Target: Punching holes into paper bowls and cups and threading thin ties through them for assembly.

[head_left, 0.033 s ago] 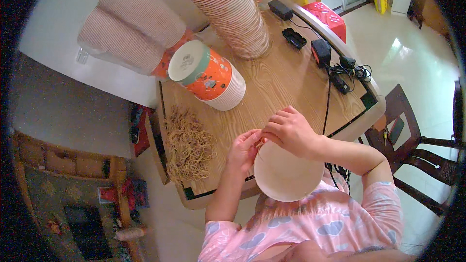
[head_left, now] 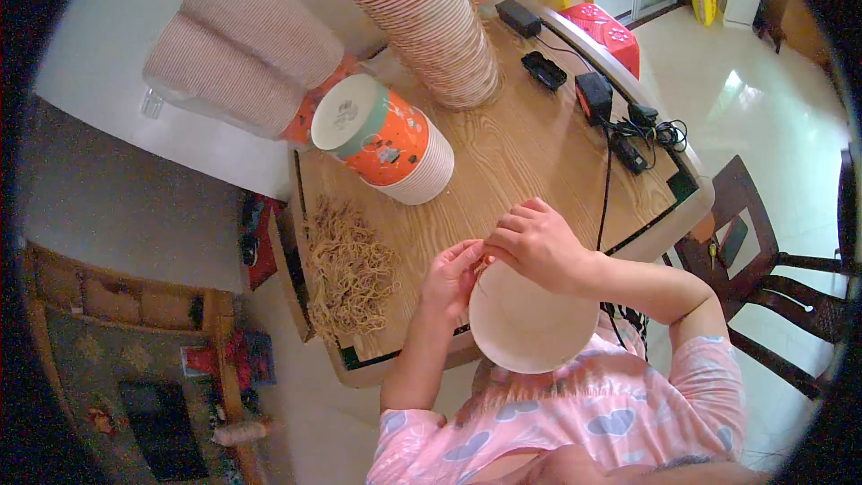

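Note:
A white paper tub [head_left: 535,321] is held close against my body, its round white face toward me. At its far left rim my left hand [head_left: 452,278] is closed, thumb and fingers pinched at the edge. Over the far rim bends my right hand [head_left: 542,248], its fingers curled and their tips meeting the left fingertips. Whatever lies between the fingertips is hidden. A thin strand hangs at the rim beside the left fingers. To the left on the table lies a tangled heap of tan cords [head_left: 352,271].
A short stack of orange and white paper tubs [head_left: 395,148] stands upside down on the wooden table [head_left: 530,148]. Behind are a tall tub stack [head_left: 431,27] and bagged stacks [head_left: 238,45]. Black adapters and cables [head_left: 633,139] lie along the right edge. A dark chair [head_left: 763,260] stands right.

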Demonstrator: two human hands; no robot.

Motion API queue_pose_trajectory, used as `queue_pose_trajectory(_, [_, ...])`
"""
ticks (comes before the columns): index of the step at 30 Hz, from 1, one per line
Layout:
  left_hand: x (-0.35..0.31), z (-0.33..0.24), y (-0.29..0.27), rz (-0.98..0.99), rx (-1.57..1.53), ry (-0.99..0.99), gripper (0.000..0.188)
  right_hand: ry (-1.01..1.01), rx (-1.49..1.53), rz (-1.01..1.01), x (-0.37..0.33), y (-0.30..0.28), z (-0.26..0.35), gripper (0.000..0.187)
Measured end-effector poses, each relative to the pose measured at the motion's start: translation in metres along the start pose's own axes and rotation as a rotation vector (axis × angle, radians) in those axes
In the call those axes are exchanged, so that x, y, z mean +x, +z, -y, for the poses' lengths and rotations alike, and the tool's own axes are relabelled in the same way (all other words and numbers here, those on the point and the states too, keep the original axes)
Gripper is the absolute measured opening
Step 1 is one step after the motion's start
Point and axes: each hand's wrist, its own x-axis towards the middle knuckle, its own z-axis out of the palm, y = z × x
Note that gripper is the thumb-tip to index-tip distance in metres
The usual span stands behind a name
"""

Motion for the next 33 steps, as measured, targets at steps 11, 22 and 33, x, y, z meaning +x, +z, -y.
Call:
queue_pose_trajectory(11, [-0.005, 0.004, 0.004, -0.120, 0.073, 0.090, 0.013, 0.032, 0.132, 0.086, -0.006, -0.001, 0.001, 0.017])
queue_pose_trajectory(22, [-0.015, 0.000, 0.023, -0.190, 0.225, 0.236, 0.013, 0.150, 0.386, 0.122, 0.003, 0.000, -0.010, 0.013])
queue_pose_trajectory(33, [-0.016, 0.000, 0.027, -0.276, 0.699, 0.434, 0.010, 0.149, 0.360, 0.162, 0.007, 0.003, -0.009, 0.015])
